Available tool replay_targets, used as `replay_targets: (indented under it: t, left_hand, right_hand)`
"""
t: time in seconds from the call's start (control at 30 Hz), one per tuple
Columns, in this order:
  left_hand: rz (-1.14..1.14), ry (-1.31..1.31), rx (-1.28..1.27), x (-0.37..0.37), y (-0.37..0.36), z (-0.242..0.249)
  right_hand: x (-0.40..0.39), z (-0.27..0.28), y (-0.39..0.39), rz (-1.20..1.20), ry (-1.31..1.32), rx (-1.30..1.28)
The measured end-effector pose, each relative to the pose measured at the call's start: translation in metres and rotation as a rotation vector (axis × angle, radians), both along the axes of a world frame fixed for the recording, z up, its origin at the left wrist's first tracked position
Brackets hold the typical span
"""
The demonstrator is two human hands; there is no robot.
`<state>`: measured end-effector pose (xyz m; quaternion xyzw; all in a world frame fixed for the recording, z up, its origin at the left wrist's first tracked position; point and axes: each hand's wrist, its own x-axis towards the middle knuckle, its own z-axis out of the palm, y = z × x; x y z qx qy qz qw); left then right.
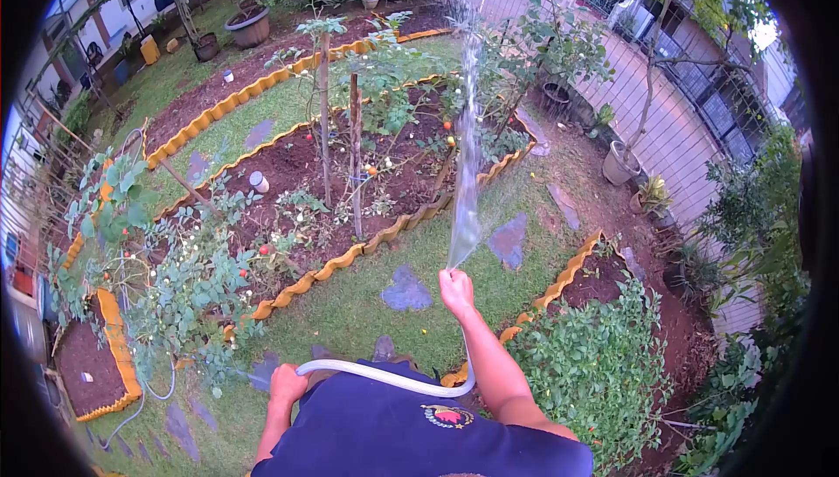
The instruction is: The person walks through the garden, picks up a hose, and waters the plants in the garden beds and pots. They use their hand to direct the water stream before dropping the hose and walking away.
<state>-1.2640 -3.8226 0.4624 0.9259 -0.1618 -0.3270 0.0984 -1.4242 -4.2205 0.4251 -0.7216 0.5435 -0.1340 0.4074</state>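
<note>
My right hand (455, 292) is closed round the end of a pale garden hose (376, 374), held out in front of me. From it a stream of water (468, 127) shoots forward and breaks into spray at the top of the view. My left hand (287, 383) grips the same hose lower down, at my left side. Between the hands the hose bends across my dark blue shirt (376, 433). The nozzle end itself is hidden by my right fingers. Tomato plants (384, 110) with red and orange fruit stand beyond the water, tied near wooden stakes (356, 153).
Wavy yellow edging (319, 276) borders the soil beds. Flat stepping stones (407, 289) lie in the grass. A leafy green bush (585, 363) grows at my right, more tomato plants (192, 276) at my left. Potted plants (621, 162) line the paved drive (673, 110).
</note>
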Motion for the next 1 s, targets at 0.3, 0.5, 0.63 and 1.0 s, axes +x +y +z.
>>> replay_targets:
  t: [0.3, 0.5, 0.63, 1.0]
  left_hand:
    - [0.079, -0.08, -0.08, -0.001, 0.023, -0.001]
    - [0.237, -0.177, -0.181, -0.002, 0.068, 0.003]
    - [0.329, -0.265, -0.268, -0.007, 0.113, 0.012]
    - [0.441, -0.215, -0.224, -0.041, 0.219, -0.01]
  right_hand:
    - [0.014, 0.019, 0.009, 0.028, 0.077, 0.002]
    - [0.067, 0.038, 0.071, 0.328, 0.029, 0.052]
    - [0.112, 0.054, 0.146, 0.665, -0.008, 0.062]
    - [0.119, -0.003, 0.198, 0.488, 0.145, 0.233]
